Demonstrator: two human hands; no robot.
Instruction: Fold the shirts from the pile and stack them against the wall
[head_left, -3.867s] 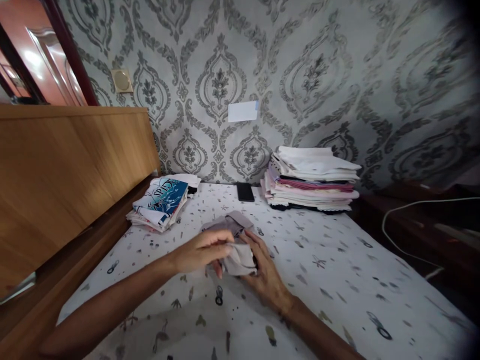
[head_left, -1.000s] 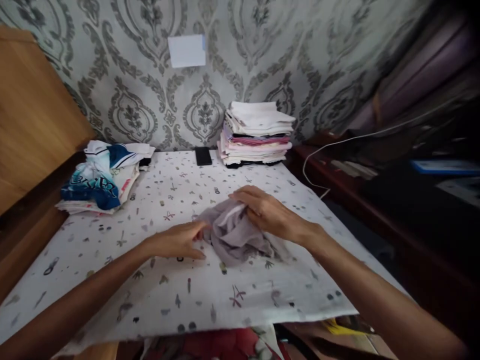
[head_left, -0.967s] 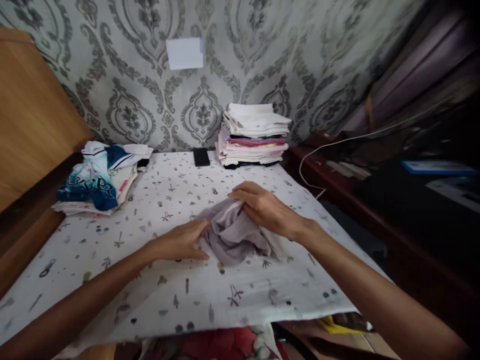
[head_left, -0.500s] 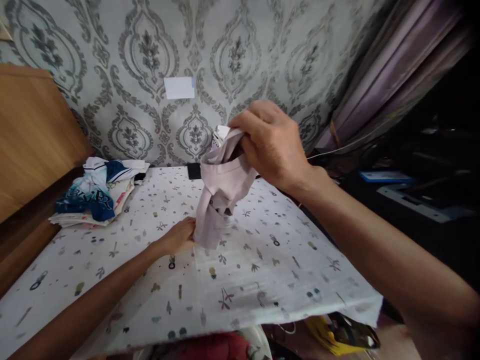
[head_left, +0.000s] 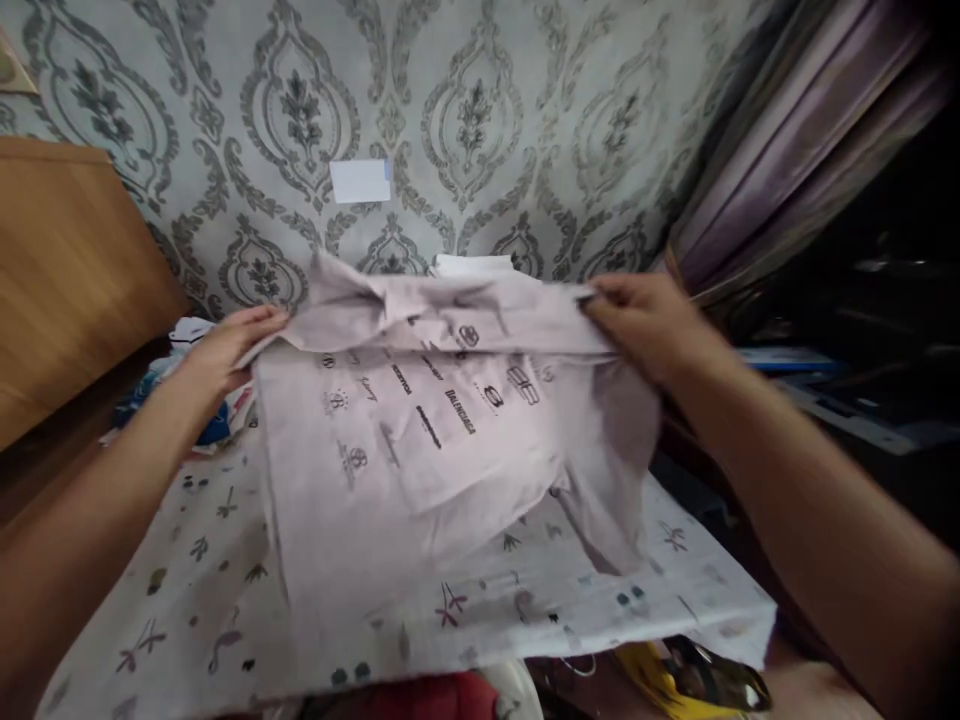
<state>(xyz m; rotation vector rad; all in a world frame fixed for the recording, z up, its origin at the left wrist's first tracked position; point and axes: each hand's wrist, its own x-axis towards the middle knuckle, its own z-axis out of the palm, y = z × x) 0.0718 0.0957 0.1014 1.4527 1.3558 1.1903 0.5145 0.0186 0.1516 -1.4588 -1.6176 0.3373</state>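
A pale pinkish-grey T-shirt (head_left: 465, 420) with rows of dark printed lettering and logos hangs stretched out above the table. At its left end, my left hand (head_left: 241, 345) pinches the cloth. My right hand (head_left: 645, 318), slightly blurred, grips the opposite end. The upper part of the shirt is folded over between the hands, while a sleeve droops at the right. Its lower edge hangs close to the patterned tablecloth (head_left: 202, 600); whether it touches is hard to tell.
Partly behind my left arm lies a pile of folded clothes (head_left: 169, 395). A wooden cabinet (head_left: 75, 280) borders the left side, and the patterned wall (head_left: 480, 130) stands behind. Under the front edge are a red cloth (head_left: 435, 697) and a yellow item (head_left: 652, 675).
The shirt, bunched up half a second ago, is now spread wide between my hands. My left hand has risen from the tablecloth and moved left; my right hand has shifted right and lower.
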